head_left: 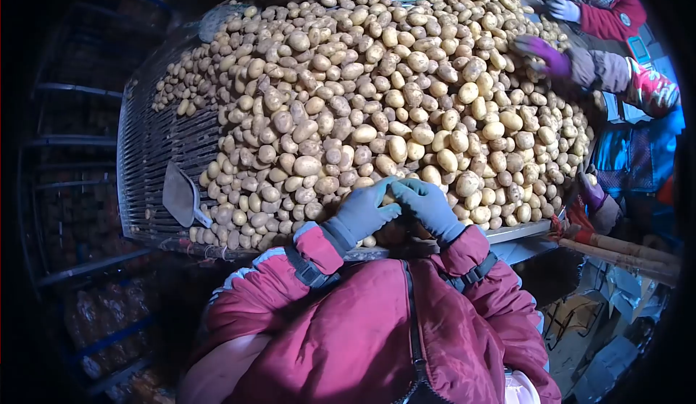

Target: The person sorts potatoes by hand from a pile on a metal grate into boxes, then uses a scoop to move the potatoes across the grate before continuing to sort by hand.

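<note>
My left hand [365, 212], in a grey-green glove, is at the near edge of a big heap of potatoes [326, 107]. Its fingers curl around a potato [389, 200] that shows partly between the two hands. My right hand [428, 205], gloved alike, meets the left one at the fingertips, with its fingers bent down. Whatever lies under its fingers is hidden. Potatoes lie directly beyond both hands.
The heap rests on a slatted metal table [170, 139]. A scoop [181, 195] lies at the left on the slats. Co-workers' gloved hands [544, 55] reach in from the right and top. Wooden poles [616, 250] are at the lower right.
</note>
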Demonstrator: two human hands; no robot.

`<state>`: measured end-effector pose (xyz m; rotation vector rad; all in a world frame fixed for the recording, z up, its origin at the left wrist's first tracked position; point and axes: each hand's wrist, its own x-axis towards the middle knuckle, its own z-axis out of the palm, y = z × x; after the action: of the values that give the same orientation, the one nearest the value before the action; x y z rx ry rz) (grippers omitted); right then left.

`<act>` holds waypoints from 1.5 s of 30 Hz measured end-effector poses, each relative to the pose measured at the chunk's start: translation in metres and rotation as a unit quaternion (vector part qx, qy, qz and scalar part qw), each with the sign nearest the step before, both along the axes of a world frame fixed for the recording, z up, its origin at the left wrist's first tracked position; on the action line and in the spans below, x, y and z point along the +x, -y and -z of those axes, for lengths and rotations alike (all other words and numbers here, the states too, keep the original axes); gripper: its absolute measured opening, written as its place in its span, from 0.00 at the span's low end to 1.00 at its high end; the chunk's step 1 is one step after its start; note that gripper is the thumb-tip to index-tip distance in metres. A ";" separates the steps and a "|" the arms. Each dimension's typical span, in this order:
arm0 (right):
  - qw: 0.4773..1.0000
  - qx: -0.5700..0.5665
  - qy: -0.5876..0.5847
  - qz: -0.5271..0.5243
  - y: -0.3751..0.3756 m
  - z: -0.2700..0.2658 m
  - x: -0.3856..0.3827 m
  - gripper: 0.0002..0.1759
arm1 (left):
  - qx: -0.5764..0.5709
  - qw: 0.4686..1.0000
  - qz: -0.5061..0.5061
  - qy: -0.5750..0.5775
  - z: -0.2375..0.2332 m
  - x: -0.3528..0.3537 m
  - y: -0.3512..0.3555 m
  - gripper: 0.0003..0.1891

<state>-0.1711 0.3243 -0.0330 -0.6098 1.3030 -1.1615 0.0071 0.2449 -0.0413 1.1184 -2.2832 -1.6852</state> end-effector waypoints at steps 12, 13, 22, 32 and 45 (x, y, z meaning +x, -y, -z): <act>0.825 0.091 -0.519 -0.207 0.107 -0.031 -0.013 0.35 | -0.054 0.992 -0.101 0.061 -0.009 0.106 0.045 0.34; 0.835 0.051 -0.509 -0.204 0.115 -0.012 -0.018 0.33 | -0.094 0.991 -0.073 0.066 -0.029 0.105 0.045 0.35; 0.955 0.116 0.270 0.035 0.062 -0.026 -0.002 0.19 | -0.134 0.988 -0.071 -0.035 -0.027 0.147 0.038 0.21; 0.954 0.049 0.292 -0.043 0.034 0.016 0.037 0.17 | -0.489 0.866 -0.024 0.101 -0.049 0.112 0.093 0.22; 0.993 -0.049 0.053 -0.093 -0.001 0.005 0.050 0.22 | -0.258 0.958 0.002 0.124 -0.057 0.092 0.069 0.24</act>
<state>-0.1209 0.3249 -0.0377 -0.7153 1.0799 -1.0931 0.0987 0.1758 0.0157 1.2416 -2.6427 -0.8891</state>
